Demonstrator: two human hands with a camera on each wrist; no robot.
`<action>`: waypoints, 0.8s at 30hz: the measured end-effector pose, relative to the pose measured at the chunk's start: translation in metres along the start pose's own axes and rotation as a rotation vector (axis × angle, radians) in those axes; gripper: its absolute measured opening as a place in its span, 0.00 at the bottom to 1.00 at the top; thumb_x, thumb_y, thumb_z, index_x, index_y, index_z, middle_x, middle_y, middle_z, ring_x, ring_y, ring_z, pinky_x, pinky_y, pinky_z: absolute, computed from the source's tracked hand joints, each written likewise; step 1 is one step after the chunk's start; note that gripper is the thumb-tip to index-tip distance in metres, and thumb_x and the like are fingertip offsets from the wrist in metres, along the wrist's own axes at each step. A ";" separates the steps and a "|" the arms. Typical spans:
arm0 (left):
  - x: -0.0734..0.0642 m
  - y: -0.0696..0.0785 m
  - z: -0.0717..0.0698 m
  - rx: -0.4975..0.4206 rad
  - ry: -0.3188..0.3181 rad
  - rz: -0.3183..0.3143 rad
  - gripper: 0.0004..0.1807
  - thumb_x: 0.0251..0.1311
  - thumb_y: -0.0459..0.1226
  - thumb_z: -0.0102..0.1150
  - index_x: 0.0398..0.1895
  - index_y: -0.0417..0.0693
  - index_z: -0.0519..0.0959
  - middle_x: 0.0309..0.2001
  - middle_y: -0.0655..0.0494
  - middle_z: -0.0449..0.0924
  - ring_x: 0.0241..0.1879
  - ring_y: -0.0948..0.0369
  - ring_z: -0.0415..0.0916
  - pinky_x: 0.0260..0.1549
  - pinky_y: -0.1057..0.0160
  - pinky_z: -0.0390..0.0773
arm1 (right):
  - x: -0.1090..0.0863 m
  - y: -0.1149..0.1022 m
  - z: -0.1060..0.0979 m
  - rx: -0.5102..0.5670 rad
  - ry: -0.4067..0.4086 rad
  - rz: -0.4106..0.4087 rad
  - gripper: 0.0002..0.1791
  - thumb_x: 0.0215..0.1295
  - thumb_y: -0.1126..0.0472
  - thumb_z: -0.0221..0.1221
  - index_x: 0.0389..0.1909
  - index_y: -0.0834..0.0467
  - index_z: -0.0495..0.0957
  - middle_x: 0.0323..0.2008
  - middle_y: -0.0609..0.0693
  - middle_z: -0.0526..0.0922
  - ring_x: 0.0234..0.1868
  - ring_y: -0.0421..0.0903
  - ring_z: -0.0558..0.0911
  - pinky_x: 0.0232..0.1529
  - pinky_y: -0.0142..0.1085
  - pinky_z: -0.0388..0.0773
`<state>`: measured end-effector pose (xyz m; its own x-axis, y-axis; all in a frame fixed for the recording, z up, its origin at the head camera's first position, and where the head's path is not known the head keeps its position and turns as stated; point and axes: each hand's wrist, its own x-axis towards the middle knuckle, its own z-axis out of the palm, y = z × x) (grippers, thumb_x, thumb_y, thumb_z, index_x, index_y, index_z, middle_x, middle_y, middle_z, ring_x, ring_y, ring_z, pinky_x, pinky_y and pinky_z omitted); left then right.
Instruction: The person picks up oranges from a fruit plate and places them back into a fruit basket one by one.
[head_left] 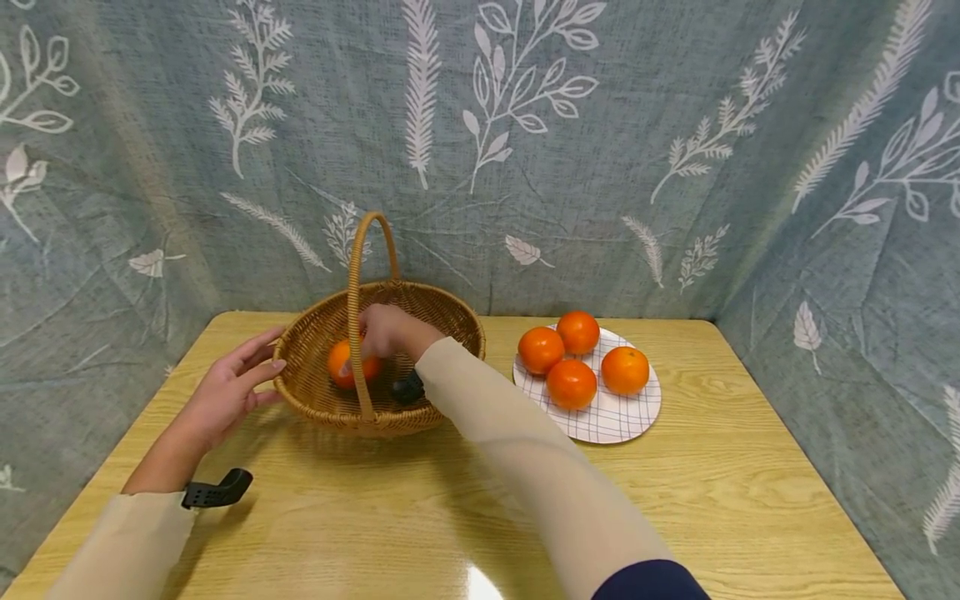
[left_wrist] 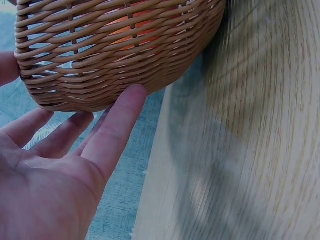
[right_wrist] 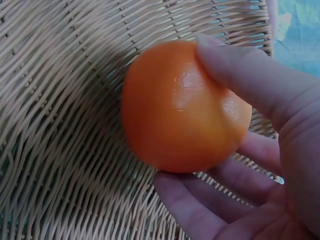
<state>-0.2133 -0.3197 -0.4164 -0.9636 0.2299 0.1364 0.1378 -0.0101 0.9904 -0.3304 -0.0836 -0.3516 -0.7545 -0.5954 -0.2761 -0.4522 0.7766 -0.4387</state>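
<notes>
Left hand (head_left: pixel 232 383) holding the left side of a wicker basket (head_left: pixel 459 315), right hand (head_left: pixel 393 329) grasping an orange (right_wrist: pixel 177 110) inside it — thumb on one side, fingers on the other — four more oranges (head_left: pixel 572 384) on a grid-lined white plate (head_left: pixel 611 427) to the right, wooden bench (head_left: pixel 360 525) below, leaf-patterned cloth (head_left: pixel 450 217) behind.

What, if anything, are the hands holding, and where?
The right hand holds a round, shiny orange fruit by its sides, between thumb and fingers. The left hand touches the tan wicker basket on its outer side.
</notes>
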 end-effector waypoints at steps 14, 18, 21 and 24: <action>0.000 -0.002 -0.001 -0.016 -0.003 -0.002 0.36 0.79 0.34 0.47 0.84 0.47 0.46 0.62 0.68 0.68 0.55 0.74 0.78 0.43 0.67 0.87 | 0.004 -0.004 0.005 -0.084 -0.069 0.030 0.30 0.56 0.39 0.73 0.52 0.52 0.80 0.48 0.45 0.83 0.47 0.42 0.80 0.42 0.32 0.76; 0.001 -0.001 -0.001 -0.016 -0.004 -0.007 0.36 0.79 0.34 0.47 0.84 0.48 0.46 0.63 0.68 0.67 0.55 0.74 0.78 0.43 0.66 0.87 | 0.003 -0.001 0.002 -0.057 -0.095 0.037 0.31 0.59 0.43 0.73 0.60 0.51 0.78 0.55 0.46 0.82 0.50 0.42 0.80 0.44 0.32 0.78; 0.001 0.000 -0.001 -0.015 -0.004 -0.014 0.37 0.80 0.35 0.48 0.84 0.48 0.45 0.63 0.69 0.67 0.55 0.74 0.79 0.43 0.67 0.87 | 0.001 0.001 0.001 -0.049 -0.112 0.018 0.29 0.64 0.49 0.71 0.64 0.51 0.77 0.60 0.46 0.80 0.53 0.42 0.79 0.45 0.32 0.78; 0.001 0.000 -0.001 -0.012 -0.005 -0.021 0.37 0.80 0.36 0.48 0.84 0.48 0.45 0.63 0.69 0.67 0.55 0.74 0.79 0.43 0.66 0.87 | -0.003 0.003 0.000 -0.045 -0.119 -0.002 0.30 0.67 0.52 0.68 0.69 0.51 0.74 0.66 0.46 0.77 0.61 0.43 0.78 0.51 0.32 0.79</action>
<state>-0.2144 -0.3201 -0.4164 -0.9651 0.2349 0.1159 0.1152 -0.0169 0.9932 -0.3296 -0.0789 -0.3518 -0.6930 -0.6151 -0.3760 -0.4767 0.7822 -0.4011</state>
